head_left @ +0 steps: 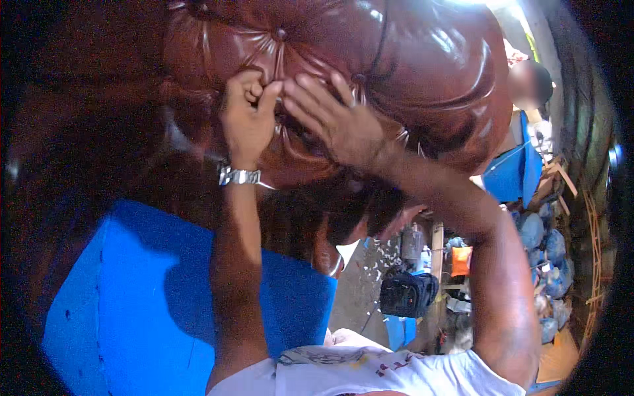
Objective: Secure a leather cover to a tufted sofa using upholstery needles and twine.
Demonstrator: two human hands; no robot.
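Observation:
Dark red-brown tufted leather upholstery (422, 53) fills the upper part of the view, with pleats drawn in toward covered buttons such as one button (281, 33). My left hand (247, 115), with a metal-band watch (239, 176) on its wrist, rests against the leather. Its fingers are curled and its thumb is bent in toward them; whatever they pinch is hidden. Beside it, my right hand (337, 119) lies slightly blurred across the folds, fingers stretched out and palm toward the leather. The fingertips of both hands come close together below the button.
Blue foam (152, 284) stands at the lower left under my left forearm. A loose leather edge (327, 254) hangs below the upholstery. On the floor to the right are a black bag (408, 294), scattered scraps and several bluish bundles (531, 230). Another person (531, 86) is at the far right.

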